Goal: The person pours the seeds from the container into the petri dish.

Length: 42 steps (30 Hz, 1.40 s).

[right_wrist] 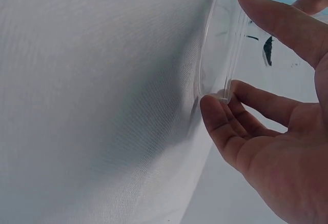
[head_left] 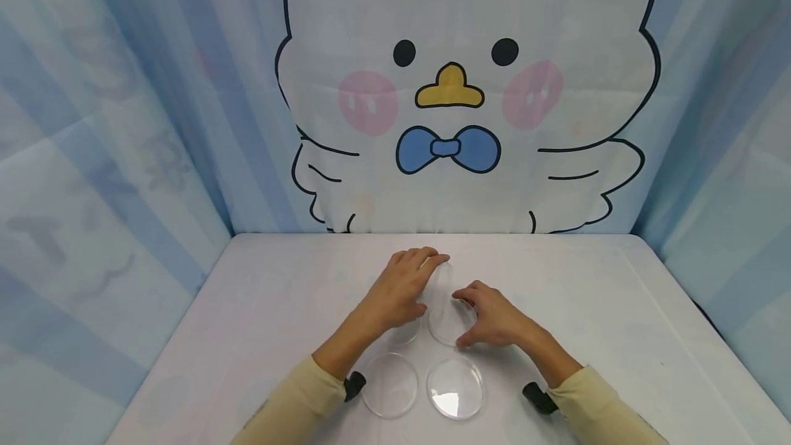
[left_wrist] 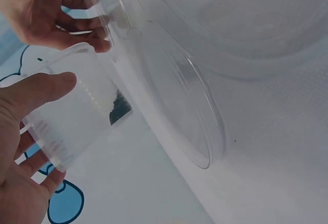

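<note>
My left hand [head_left: 398, 290] grips a thin clear piece [head_left: 440, 287], stood on edge between thumb and fingers. In the left wrist view this clear piece [left_wrist: 77, 116] looks tilted, with a dark patch [left_wrist: 120, 110] at its edge. My right hand [head_left: 494, 318] holds the side of a clear round petri dish [head_left: 454, 329] low over the white table, thumb and fingers on its rim. The right wrist view shows that dish [right_wrist: 218, 49] edge-on between thumb and fingertips. Another clear dish [head_left: 406, 332] lies partly hidden beneath my left hand.
Two more clear round dishes, the left one [head_left: 391, 386] and the right one [head_left: 456, 389], lie side by side nearer me on the white table [head_left: 278, 321]. Behind the table hangs a cartoon-print curtain [head_left: 451, 204], and light blue cloth [head_left: 93, 191] closes in the sides.
</note>
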Available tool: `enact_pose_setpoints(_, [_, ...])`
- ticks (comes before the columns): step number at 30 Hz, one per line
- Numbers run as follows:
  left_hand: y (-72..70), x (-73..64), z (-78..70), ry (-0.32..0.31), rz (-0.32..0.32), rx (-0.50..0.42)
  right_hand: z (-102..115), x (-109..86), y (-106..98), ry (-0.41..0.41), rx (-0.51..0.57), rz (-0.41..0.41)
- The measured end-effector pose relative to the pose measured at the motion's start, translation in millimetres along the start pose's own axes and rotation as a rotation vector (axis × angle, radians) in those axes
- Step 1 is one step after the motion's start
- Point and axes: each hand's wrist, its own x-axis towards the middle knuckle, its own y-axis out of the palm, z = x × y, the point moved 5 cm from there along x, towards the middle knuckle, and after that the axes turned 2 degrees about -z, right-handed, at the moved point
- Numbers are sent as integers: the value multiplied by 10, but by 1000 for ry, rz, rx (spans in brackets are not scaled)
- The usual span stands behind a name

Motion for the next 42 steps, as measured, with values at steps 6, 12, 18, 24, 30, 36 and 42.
enact_pose_setpoints(6, [-10, 9, -28, 24, -9, 27, 6, -13, -13, -25, 5, -4])
enact_pose_setpoints(12, [-18, 16, -53, 39, -12, 75, 15, -11, -13, -13, 15, 5])
enact_pose_setpoints(18, [-8, 25, -101, 68, -4, 127, 7, -15, -12, -17, 13, -1])
enact_pose_setpoints(24, [-1, 42, -146, 103, -13, 150, 2, -20, -12, -21, 6, -3])
enact_pose_setpoints(30, [4, 45, -176, 127, -26, 169, 7, -18, -17, -39, 4, -11])
enact_pose_setpoints(36, [1, 42, -201, 133, -17, 187, 10, -16, -17, -48, 2, -13])
enact_pose_setpoints(42, [-20, 47, -229, 142, -9, 202, 7, -14, -23, -51, 1, -15])
